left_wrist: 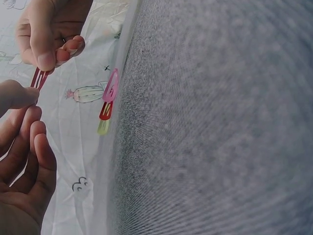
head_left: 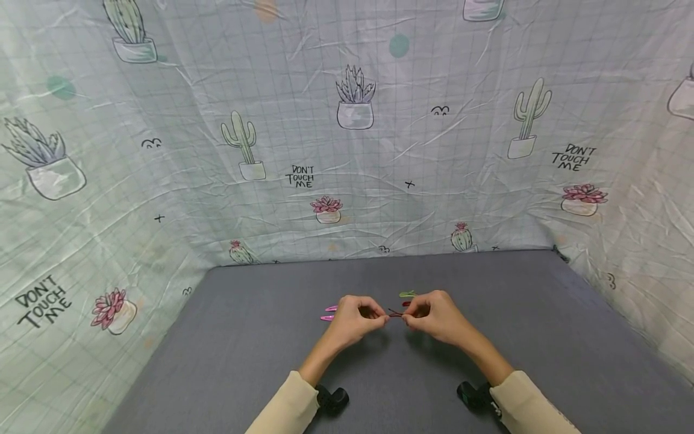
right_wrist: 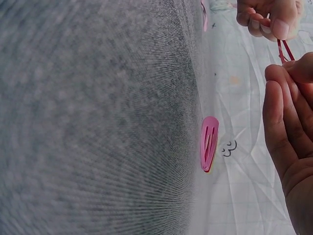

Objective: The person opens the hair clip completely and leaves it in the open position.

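A red snap hair clip (head_left: pixel 396 314) is held between both hands, in front of the person and over the grey table. My left hand (head_left: pixel 352 319) pinches one end between thumb and fingertip. At the other end, my right hand (head_left: pixel 438 316) pinches it the same way. The right wrist view shows the red clip (right_wrist: pixel 285 52) with its strips spread apart between the fingertips. Two pink hair clips (head_left: pixel 328 317) lie just left of the left hand. Beside the right hand lie a green clip (head_left: pixel 406 294) and another red clip (head_left: pixel 406 304), partly hidden by that hand.
The grey tabletop (head_left: pixel 244 361) reaches back to a wrinkled cloth (head_left: pixel 379 199) printed with cacti, which also hangs along both sides. In the right wrist view a pink clip (right_wrist: pixel 209 142) lies on the table. Black wrist devices (head_left: pixel 333 400) sit at both cuffs.
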`<state>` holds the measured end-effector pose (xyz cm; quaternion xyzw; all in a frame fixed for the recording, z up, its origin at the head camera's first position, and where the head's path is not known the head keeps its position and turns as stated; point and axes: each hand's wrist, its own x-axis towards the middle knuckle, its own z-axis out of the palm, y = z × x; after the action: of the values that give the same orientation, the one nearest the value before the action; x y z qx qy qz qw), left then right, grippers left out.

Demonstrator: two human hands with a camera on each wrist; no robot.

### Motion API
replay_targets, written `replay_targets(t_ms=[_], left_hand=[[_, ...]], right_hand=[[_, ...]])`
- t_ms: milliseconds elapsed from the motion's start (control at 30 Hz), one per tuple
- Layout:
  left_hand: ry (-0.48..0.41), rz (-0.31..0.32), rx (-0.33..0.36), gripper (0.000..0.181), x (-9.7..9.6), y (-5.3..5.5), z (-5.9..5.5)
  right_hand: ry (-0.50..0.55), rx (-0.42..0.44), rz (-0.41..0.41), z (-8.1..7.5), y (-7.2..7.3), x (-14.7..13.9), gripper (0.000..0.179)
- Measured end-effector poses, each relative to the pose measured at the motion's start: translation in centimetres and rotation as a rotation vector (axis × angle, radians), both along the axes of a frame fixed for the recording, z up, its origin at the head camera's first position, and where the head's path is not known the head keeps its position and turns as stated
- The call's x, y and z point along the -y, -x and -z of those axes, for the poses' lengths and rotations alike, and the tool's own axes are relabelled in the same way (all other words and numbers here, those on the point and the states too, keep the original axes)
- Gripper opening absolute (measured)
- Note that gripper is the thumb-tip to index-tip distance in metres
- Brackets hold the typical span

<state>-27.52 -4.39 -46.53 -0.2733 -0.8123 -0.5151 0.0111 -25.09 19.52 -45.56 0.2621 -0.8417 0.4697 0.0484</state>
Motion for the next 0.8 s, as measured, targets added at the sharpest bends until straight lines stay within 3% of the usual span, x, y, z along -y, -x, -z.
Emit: replay_targets(t_ms=[333,533,800], left_hand=[[-0.019,0.018,0.006,0.003,0.2,0.0,-0.1],[-0.005,0.036,-0.024,0.004,0.2,-0.1,-0.3],[0.0,0.023,-0.011,0.005,-0.1,-0.3,-0.8]], right_hand=[[0.011,0.02,-0.012,-0.2,0.0,0.0,0.008],[0.017,0.009,-0.028,-0.6,-0.1,-0.2,0.011],[0.02,0.028,-0.049,-1.3,-0.1,-0.7,0.009]])
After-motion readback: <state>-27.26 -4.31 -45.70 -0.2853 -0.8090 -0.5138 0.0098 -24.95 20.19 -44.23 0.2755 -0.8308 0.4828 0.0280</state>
